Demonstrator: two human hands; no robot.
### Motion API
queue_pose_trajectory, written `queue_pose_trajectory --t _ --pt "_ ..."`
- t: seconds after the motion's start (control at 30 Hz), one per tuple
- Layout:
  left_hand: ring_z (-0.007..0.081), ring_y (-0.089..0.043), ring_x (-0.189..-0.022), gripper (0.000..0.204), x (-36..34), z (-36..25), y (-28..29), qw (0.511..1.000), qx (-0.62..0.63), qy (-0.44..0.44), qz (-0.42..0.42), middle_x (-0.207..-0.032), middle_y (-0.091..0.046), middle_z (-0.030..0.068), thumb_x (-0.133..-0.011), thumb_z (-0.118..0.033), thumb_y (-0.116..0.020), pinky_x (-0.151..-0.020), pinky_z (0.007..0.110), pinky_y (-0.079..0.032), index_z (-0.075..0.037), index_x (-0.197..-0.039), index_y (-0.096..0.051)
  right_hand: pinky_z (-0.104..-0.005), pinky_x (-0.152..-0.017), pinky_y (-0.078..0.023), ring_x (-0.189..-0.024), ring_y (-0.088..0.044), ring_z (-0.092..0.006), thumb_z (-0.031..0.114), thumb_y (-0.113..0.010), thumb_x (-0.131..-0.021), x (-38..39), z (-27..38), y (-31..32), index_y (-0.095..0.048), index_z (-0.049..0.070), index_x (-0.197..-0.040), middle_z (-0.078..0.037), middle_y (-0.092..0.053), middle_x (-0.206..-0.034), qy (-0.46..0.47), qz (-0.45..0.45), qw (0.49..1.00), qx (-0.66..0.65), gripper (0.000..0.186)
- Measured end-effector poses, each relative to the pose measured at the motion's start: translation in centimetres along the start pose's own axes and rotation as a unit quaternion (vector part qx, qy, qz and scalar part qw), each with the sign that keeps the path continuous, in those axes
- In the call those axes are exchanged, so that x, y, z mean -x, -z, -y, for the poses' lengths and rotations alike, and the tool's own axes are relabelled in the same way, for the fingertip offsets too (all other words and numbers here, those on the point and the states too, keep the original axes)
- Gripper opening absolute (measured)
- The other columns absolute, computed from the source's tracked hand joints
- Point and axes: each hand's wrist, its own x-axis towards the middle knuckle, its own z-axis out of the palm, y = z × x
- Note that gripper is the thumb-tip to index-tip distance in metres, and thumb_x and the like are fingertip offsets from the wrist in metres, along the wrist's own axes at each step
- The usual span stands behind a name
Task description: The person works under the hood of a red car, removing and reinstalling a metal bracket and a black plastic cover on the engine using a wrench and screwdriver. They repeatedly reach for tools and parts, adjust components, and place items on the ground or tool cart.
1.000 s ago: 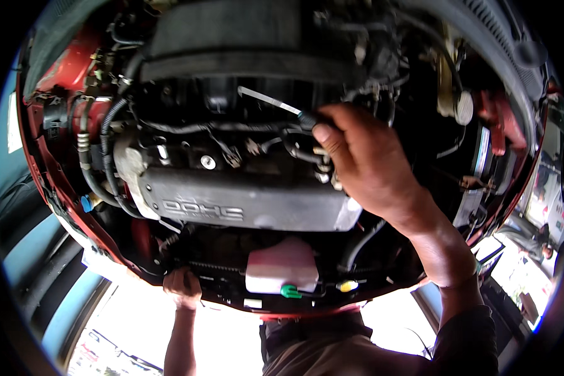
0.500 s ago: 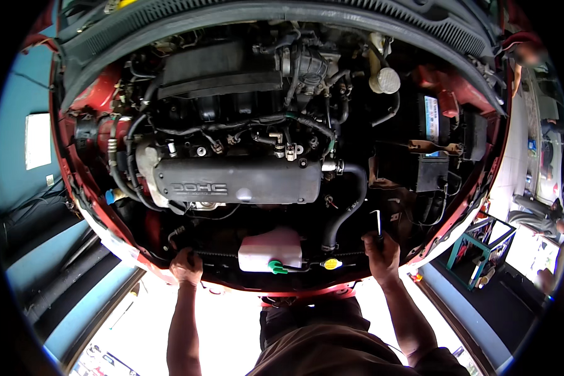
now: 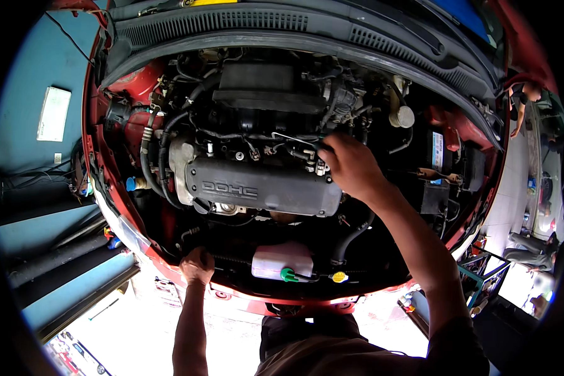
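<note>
Black valve cover (image 3: pixel 266 188), centre | right hand (image 3: pixel 352 164), right of centre: grip clamped on bent-tip metal tool (image 3: pixel 292 138) | left hand (image 3: pixel 197 266), lower left, at red front panel (image 3: pixel 250 304): grip, cannot tell

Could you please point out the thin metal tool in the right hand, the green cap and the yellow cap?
Thin metal tool (image 3: pixel 289 137): head view, on its bare shaft.
Green cap (image 3: pixel 287 274): head view, on its top.
Yellow cap (image 3: pixel 339 277): head view, on the middle of its top.
</note>
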Motion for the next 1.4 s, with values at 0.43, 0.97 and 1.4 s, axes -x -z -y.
queue_pose_trajectory --t 0.43,0.97,1.4 --pt "0.0334 -0.062 -0.058 0.01 0.5 1.2 -0.2 0.999 0.005 -0.029 0.016 -0.067 -0.063 0.0096 -0.074 -0.013 -0.065 -0.055 0.044 -0.049 -0.011 -0.084 -0.067 -0.0481 -0.068 -0.055 -0.076 -0.07 -0.0379 0.025 -0.062 -0.096 -7.6 0.0 -2.8 -0.063 0.002 -0.093 -0.018 -0.069 -0.076 -0.058 0.191 0.979 0.05 0.023" --pt "0.0342 -0.057 -0.117 0.081 -24.8 -21.5 0.6 0.94 -0.033 -0.327 -0.091 -0.132 -0.055 0.011 -0.07 -0.035 -0.085 -0.115 0.057 -0.032 -0.016 -0.141 -0.051 -0.0442 -0.065 -0.052 -0.074 -0.069 -0.0349 0.029 -0.057 -0.102 -7.1 -1.6 -2.9 -0.058 0.003 -0.109 -0.017 -0.068 -0.078 -0.049 0.09 0.99 -0.1 0.027" --pt "0.0215 -0.064 -0.057 0.012 -30.9 -21.4 0.7 0.889 0.119 -0.336 -0.287 -0.072 -0.064 0.0013 -0.083 -0.025 -0.079 -0.049 0.03 -0.051 -0.014 -0.083 -0.072 -0.0263 -0.064 -0.05 -0.071 -0.065 -0.0149 0.009 -0.064 -0.096 4.5 -0.4 4.2 -0.069 0.0 -0.111 -0.01 -0.065 -0.083 -0.049 0.071 0.987 -0.137 0.018"
